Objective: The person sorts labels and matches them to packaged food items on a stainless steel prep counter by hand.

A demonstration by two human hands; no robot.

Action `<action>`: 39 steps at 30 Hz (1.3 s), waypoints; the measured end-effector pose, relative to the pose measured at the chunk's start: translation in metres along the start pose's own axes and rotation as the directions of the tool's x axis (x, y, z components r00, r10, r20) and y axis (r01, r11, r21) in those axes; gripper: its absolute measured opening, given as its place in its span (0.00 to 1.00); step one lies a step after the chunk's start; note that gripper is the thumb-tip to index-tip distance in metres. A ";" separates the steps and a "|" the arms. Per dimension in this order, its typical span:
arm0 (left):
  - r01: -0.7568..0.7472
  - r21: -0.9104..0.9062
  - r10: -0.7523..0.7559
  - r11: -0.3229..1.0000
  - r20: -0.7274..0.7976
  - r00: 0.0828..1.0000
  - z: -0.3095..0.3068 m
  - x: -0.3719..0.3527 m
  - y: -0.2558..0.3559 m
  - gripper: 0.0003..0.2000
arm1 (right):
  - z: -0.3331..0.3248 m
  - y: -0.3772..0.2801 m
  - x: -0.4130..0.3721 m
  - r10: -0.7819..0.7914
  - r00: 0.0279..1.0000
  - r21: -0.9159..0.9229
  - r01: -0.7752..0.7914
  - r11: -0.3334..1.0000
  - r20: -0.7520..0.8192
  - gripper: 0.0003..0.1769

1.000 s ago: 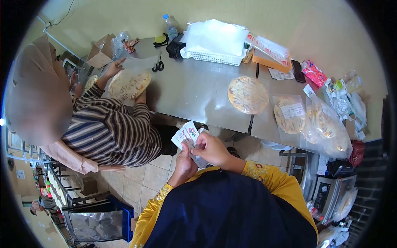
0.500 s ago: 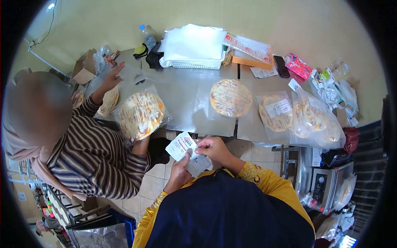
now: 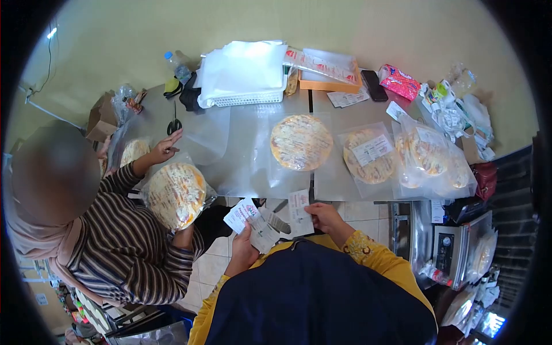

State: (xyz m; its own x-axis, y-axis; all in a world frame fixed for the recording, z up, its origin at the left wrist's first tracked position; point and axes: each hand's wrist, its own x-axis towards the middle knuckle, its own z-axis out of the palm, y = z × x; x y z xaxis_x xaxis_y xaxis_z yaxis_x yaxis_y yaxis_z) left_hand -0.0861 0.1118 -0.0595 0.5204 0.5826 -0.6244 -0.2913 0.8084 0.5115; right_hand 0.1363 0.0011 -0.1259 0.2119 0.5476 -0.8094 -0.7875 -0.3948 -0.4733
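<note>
My left hand (image 3: 244,248) grips a fanned stack of printed labels (image 3: 243,216) over the table's front edge. My right hand (image 3: 325,216) pinches a single label (image 3: 299,208), held upright and apart from the stack. Beyond my hands a bagged pizza (image 3: 302,142) lies on the metal table (image 3: 244,138). Right of it rests another bagged pizza (image 3: 364,167) with a label (image 3: 372,149) on top. Several bagged pizzas (image 3: 431,158) are heaped farther right.
At the left a co-worker in a striped top (image 3: 138,241) holds a bagged pizza (image 3: 175,194). Scissors (image 3: 174,123) lie near that person's hand. A white basket (image 3: 247,98), an orange box (image 3: 328,85) and a phone (image 3: 374,86) line the back.
My right hand has moved right with one label, away from the stack in my left hand. The co-worker's raised hand has come down near the scissors. The camera view has shifted.
</note>
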 end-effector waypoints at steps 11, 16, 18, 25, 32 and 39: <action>-0.002 0.051 0.004 0.999 -0.043 0.999 0.016 0.001 0.001 0.19 | -0.020 -0.033 0.001 -0.195 0.977 -0.186 0.176 0.967 -0.091 0.03; -0.004 0.073 0.009 0.997 -0.070 0.997 0.023 -0.001 0.002 0.19 | -0.028 -0.033 0.005 -0.218 0.975 -0.251 0.204 0.946 -0.029 0.04; -0.010 0.072 0.016 0.997 -0.072 0.997 0.025 -0.002 0.003 0.19 | -0.030 -0.034 0.005 -0.216 0.976 -0.192 0.213 0.958 0.006 0.05; -0.017 0.130 0.030 0.991 -0.102 0.994 0.038 -0.010 0.008 0.19 | -0.008 -0.042 0.024 -0.108 0.993 0.112 0.113 0.987 -0.052 0.04; -0.046 0.151 0.064 0.987 -0.118 0.991 0.038 -0.014 0.012 0.20 | 0.000 -0.024 0.025 -0.032 0.999 -0.025 0.032 0.999 0.008 0.07; -0.067 0.172 0.088 0.983 -0.118 0.989 0.038 -0.015 0.012 0.22 | -0.003 -0.052 0.031 -0.268 0.959 0.135 0.279 0.951 -0.096 0.07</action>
State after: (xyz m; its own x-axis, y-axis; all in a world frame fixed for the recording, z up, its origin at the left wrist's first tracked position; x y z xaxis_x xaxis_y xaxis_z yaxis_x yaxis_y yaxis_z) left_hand -0.0674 0.1090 -0.0217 0.3943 0.6572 -0.6423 -0.1834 0.7412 0.6457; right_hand 0.1854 0.0368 -0.1275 0.4697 0.5597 -0.6827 -0.7675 -0.1233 -0.6291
